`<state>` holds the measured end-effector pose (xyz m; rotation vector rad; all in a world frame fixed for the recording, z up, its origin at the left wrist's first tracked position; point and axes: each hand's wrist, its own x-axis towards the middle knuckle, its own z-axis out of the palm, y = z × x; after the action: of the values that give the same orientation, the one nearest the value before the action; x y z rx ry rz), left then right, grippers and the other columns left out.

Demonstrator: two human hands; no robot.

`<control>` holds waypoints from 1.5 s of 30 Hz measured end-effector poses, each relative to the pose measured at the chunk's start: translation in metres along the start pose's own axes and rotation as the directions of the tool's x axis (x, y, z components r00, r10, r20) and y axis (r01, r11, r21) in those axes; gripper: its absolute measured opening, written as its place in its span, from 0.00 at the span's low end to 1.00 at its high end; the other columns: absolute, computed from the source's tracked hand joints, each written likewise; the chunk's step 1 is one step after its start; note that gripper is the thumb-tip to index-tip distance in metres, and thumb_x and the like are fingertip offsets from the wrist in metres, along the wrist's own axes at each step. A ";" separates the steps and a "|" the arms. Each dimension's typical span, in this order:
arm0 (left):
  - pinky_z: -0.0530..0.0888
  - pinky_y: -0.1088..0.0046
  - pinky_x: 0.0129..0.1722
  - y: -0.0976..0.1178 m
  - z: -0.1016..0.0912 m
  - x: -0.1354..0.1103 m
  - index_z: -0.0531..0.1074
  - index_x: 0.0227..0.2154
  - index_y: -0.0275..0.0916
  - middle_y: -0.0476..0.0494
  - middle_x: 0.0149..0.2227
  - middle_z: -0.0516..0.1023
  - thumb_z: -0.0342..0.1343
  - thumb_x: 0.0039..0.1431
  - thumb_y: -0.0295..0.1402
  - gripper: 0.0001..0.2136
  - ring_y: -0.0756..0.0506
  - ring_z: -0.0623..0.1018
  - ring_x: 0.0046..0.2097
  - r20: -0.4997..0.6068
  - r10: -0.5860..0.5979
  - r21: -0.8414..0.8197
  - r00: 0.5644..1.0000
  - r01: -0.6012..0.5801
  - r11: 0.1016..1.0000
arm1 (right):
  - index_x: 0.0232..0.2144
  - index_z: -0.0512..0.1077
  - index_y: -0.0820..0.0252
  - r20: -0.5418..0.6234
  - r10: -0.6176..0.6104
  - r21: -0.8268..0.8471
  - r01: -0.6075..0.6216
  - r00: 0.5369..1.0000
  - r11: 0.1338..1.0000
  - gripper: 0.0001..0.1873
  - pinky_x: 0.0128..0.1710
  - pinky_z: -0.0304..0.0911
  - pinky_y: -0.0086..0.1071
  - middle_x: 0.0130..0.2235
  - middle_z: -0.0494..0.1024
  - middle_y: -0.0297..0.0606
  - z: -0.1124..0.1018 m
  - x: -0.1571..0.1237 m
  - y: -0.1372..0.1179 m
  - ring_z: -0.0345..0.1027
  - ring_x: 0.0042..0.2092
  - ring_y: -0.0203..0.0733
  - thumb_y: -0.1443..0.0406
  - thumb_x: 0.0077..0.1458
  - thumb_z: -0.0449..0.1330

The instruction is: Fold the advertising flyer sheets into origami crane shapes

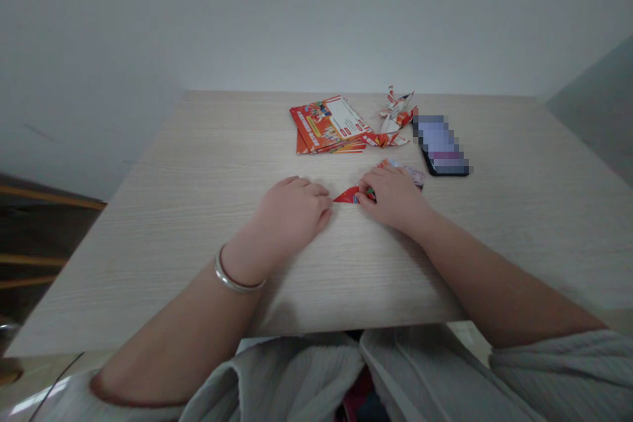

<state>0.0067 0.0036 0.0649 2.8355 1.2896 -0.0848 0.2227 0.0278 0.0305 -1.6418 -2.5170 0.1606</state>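
Observation:
A piece of folded paper (pixel 347 196), red with a printed, coloured pattern, lies on the table in front of me. My right hand (pixel 390 192) covers its middle, with fingers bent and thumb closed on its near edge. Behind that hand a paler printed part of the paper sticks out. At the paper's pointed left end is my left hand (pixel 297 208), its fingers curled and close together against the tip. What lies under the left fingers is hidden. A silver bangle (pixel 231 277) circles my left wrist.
Beyond my hands a stack of red and white printed leaflets (pixel 329 124) lies on the pale wooden table (pixel 198 211). Folded paper pieces (pixel 397 115) sit right of it, and a phone (pixel 442 145) with a blurred screen lies farther right. A wall (pixel 346 20) stands behind.

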 end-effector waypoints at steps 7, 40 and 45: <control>0.75 0.60 0.55 -0.001 0.006 0.006 0.75 0.52 0.36 0.40 0.51 0.81 0.50 0.69 0.29 0.13 0.40 0.79 0.53 -0.077 0.029 -0.067 0.997 -0.034 0.997 | 0.35 0.77 0.59 -0.037 -0.011 -0.004 0.010 0.999 1.000 0.11 0.54 0.59 0.48 0.43 0.82 0.45 0.003 -0.001 0.001 0.70 0.49 0.54 0.61 0.62 0.56; 0.72 0.57 0.59 0.014 0.023 0.010 0.71 0.59 0.32 0.36 0.58 0.75 0.51 0.70 0.34 0.19 0.37 0.74 0.57 -0.120 0.135 -0.034 0.984 -0.140 0.990 | 0.35 0.79 0.58 -0.068 0.032 0.104 -0.025 0.997 0.994 0.11 0.57 0.56 0.51 0.45 0.82 0.45 0.007 0.008 0.007 0.71 0.52 0.56 0.59 0.60 0.60; 0.73 0.56 0.55 0.018 0.024 0.008 0.69 0.61 0.30 0.33 0.55 0.76 0.50 0.71 0.36 0.21 0.35 0.74 0.56 -0.090 0.122 0.027 0.988 -0.120 0.992 | 0.37 0.80 0.59 -0.054 0.018 0.096 -0.012 0.998 0.995 0.11 0.57 0.56 0.51 0.45 0.82 0.46 0.006 0.008 0.008 0.71 0.52 0.56 0.60 0.61 0.60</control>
<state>0.0246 -0.0029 0.0409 2.9604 1.1345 0.0348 0.2254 0.0384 0.0238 -1.6066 -2.4178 0.2313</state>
